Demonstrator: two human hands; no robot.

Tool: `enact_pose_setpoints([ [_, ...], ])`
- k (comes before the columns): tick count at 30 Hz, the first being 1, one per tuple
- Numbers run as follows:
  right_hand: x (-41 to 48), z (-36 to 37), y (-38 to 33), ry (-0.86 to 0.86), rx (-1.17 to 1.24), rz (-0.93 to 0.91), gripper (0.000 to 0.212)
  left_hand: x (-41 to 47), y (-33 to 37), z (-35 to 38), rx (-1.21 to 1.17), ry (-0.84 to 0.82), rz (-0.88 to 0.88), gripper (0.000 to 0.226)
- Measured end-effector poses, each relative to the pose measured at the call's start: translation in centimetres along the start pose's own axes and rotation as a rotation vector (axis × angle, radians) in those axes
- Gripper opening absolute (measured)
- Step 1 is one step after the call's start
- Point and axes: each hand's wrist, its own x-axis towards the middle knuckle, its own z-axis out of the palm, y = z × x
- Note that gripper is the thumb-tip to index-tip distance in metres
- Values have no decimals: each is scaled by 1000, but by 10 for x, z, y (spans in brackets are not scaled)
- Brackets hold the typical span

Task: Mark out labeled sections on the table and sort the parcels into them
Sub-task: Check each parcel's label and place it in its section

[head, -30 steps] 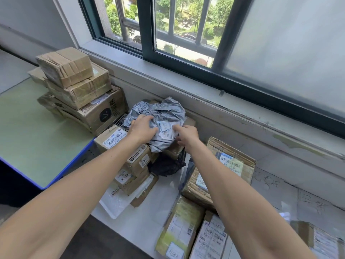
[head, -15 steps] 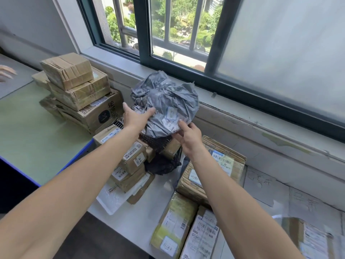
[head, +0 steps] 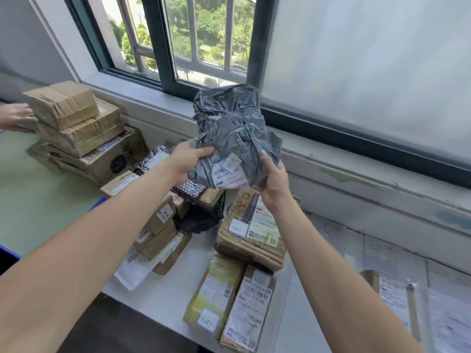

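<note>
A crumpled grey plastic parcel bag (head: 229, 133) with a white shipping label is held up in the air in front of the window. My left hand (head: 187, 159) grips its lower left side and my right hand (head: 274, 178) grips its lower right corner. Below it lies a pile of small taped cardboard parcels (head: 158, 220) and a black bag (head: 201, 220) on the white table (head: 300, 301). Handwritten section labels (head: 382, 248) are marked on the table at the right.
A stack of three cardboard boxes (head: 76, 128) stands on the green table (head: 38, 200) at left, touched by another person's hand (head: 15, 118). More labelled parcels (head: 229, 301) lie near the front edge, one (head: 392, 299) at right. The window sill (head: 356, 174) runs behind.
Both hands have lifted the grey bag off the pile, upward and to the right. Another person's hand has reached the box stack at left.
</note>
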Motion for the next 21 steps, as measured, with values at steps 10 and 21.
enact_pose_setpoints([
  [10, -30, -83, -53, 56, -317, -115, 45, -27, -8, 67, 283, -234, -56, 22],
  [21, -81, -167, -77, 146, -299, -141, 33, -60, -20, 166, 300, -243, 5, 72],
])
